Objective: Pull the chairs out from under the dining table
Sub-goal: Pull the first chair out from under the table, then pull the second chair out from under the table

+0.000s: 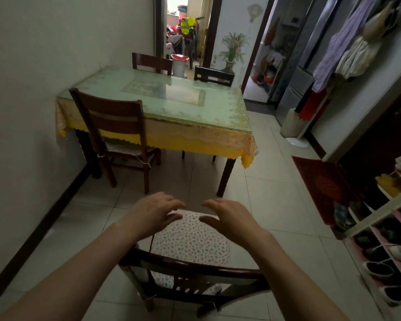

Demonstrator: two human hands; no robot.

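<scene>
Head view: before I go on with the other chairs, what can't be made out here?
- Two far chairs: only their backrests show; the dining table hides their seats.
- Near chair: its legs are mostly hidden by its own seat and backrest.
- Left hand and right hand: open above the floral cushion; contact cannot be told.
- Left chair: the yellow tablecloth hides how far its seat reaches under.

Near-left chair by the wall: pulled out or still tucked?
Still tucked: the chair has its seat under the yellow tablecloth edge, backrest close to the dining table.

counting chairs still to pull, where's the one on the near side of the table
In the head view the near-side chair stands left of centre, close to the left wall, its seat tucked under the yellow tablecloth of the dining table.
</scene>
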